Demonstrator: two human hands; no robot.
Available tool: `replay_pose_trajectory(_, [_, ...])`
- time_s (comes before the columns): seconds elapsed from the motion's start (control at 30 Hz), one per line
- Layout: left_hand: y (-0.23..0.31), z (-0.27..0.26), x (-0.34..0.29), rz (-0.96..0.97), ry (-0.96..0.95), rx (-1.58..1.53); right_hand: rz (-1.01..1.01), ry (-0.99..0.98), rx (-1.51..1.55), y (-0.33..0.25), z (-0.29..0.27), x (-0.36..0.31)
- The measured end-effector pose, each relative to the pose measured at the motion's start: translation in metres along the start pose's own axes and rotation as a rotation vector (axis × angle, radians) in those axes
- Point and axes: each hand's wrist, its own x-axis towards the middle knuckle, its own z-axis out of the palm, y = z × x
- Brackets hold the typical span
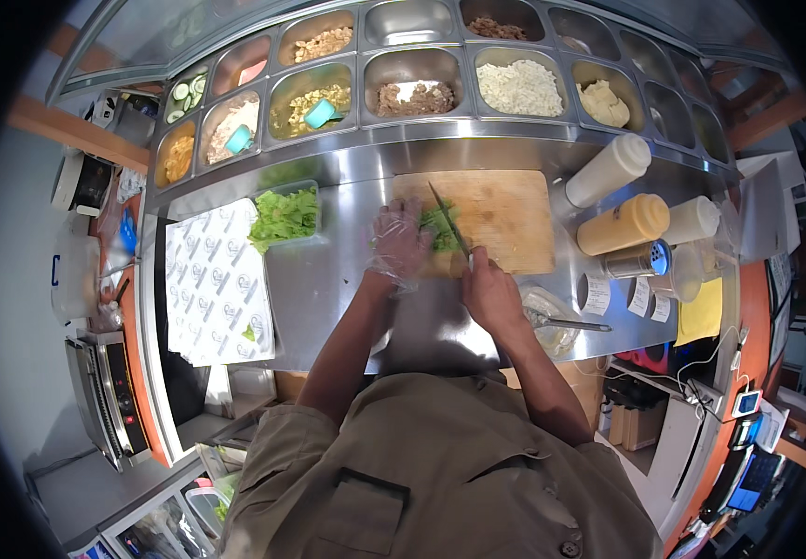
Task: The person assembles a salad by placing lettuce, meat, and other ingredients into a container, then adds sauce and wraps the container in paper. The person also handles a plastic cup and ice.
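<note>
My left hand [397,240], in a clear plastic glove, rests on the left part of the wooden cutting board [505,224]. Its fingers are bent and hold down a small heap of green lettuce [439,227]. The glove hides part of the heap. Bare, my right hand [488,284] is closed round the handle of a kitchen knife [447,216]. The blade slants away from me to the left, over the lettuce's right side. Left of the board stands a clear tub of leafy lettuce [289,212].
Patterned wrapping paper [216,279] lies at the left. Steel food pans [412,61] line the far side. Squeeze bottles [624,224] and a shaker [640,259] stand right of the board. Tongs [575,324] lie across a clear container near my right forearm, beside paper slips [638,296].
</note>
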Motion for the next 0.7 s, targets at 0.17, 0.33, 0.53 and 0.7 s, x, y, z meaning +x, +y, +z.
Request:
replay_pose_trajectory(0.17, [-0.026,0.02,-0.011,-0.037,0.111,-0.261,0.045,-0.126,-0.091,0.003,0.023,0.015])
replay_pose_trajectory(0.33, [-0.03,0.021,-0.036,0.078,0.24,-0.202,0.032,-0.128,-0.034,-0.005,0.034,0.039])
replay_pose_trajectory(0.53, [-0.024,0.013,-0.023,0.248,0.337,-0.304,0.201,-0.088,0.072,-0.015,-0.001,0.022])
replay_pose_trajectory(0.7, [-0.025,0.028,0.0,-0.022,0.244,-0.706,0.098,-0.042,-0.017,-0.021,0.017,0.002])
